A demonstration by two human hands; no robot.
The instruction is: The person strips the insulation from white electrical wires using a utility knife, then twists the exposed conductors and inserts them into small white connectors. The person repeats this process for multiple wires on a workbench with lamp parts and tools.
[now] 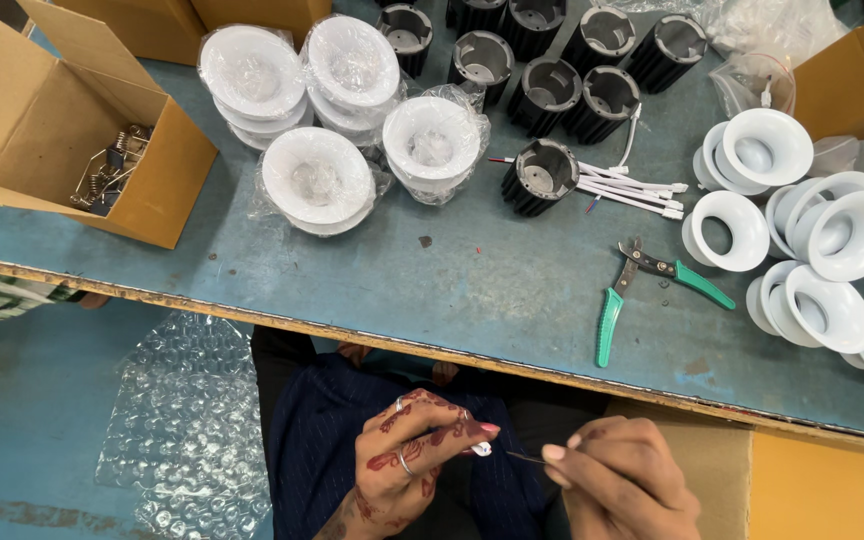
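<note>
The left hand [412,462] pinches a tiny white piece [481,449] in its fingers. The right hand [624,480] fingers hold a thin wire [525,458], touching it. Green pliers [642,290] lie far above on the surface [452,280]

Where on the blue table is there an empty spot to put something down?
The blue table is bare along its front edge, between the cardboard box of metal springs and the green-handled pliers. A smaller gap lies below the wrapped white rings. The back is crowded with black housings, and the right side is packed with white cone reflectors.
</note>
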